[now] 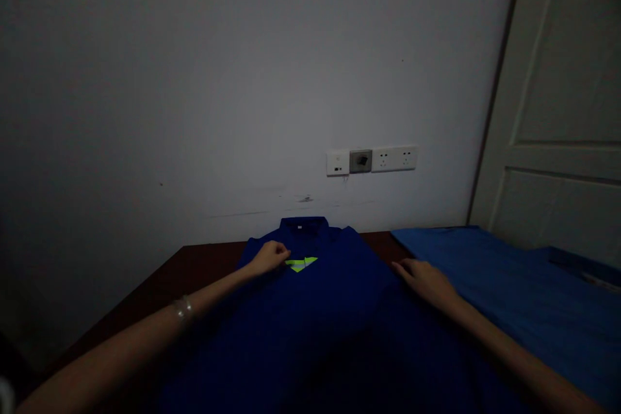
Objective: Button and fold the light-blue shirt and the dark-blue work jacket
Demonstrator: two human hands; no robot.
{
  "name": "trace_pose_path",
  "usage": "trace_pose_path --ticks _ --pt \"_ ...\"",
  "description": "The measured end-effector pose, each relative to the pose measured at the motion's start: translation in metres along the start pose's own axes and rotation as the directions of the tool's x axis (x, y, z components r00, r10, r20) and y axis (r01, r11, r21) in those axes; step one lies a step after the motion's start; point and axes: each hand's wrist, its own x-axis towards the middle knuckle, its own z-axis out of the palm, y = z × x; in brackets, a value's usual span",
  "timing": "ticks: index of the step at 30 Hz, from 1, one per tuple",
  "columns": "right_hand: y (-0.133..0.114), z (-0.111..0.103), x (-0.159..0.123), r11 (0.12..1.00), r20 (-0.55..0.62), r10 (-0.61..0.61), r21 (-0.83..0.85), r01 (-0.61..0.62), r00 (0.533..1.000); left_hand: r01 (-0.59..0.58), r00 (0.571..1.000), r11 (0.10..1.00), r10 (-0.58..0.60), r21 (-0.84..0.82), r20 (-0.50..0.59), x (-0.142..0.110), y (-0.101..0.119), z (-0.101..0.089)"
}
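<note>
A dark blue collared shirt (334,297) lies spread out, its collar towards the wall. A yellow-green reflective patch (301,264) shows on its chest. My left hand (272,257) is closed in a pinch on the shirt beside the patch's left end; a clear bracelet (183,307) circles that wrist. At the shirt's right edge, my right hand (427,279) has its thumb and fingers drawn together on the blue cloth. Deep shadow hides the shirt's near part.
Beneath the shirt is a dark red-brown table (194,265). Lighter blue cloth (504,278) lies to the right. White sockets (394,158) and a grey socket plate (360,161) are on the wall behind. A pale panelled door (557,110) stands at the right.
</note>
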Motion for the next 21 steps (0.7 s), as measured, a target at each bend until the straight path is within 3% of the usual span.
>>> trace_pose_path --ticks 3,7,11,16,21 --pt "-0.006 0.012 -0.002 0.993 -0.003 0.011 -0.115 -0.011 1.0 -0.136 0.986 0.987 0.143 0.09 -0.083 0.044 0.031 0.035" --pt "-0.007 0.023 -0.004 0.986 -0.049 0.029 -0.162 -0.037 0.998 -0.175 0.978 0.975 0.188 0.136 -0.087 0.088 0.062 0.071" --pt "0.004 0.027 0.001 0.999 0.042 0.02 0.039 -0.022 0.999 -0.178 0.977 0.977 0.19 0.12 -0.097 0.116 0.08 0.098" --pt "0.025 0.025 0.013 0.95 0.132 -0.055 0.311 0.011 0.99 -0.105 0.99 0.992 0.111 0.068 -0.092 0.137 0.086 0.123" --pt "0.029 0.022 0.017 0.934 0.176 -0.035 0.357 -0.03 0.984 -0.016 0.996 1.0 0.014 -0.023 -0.084 0.151 0.09 0.135"
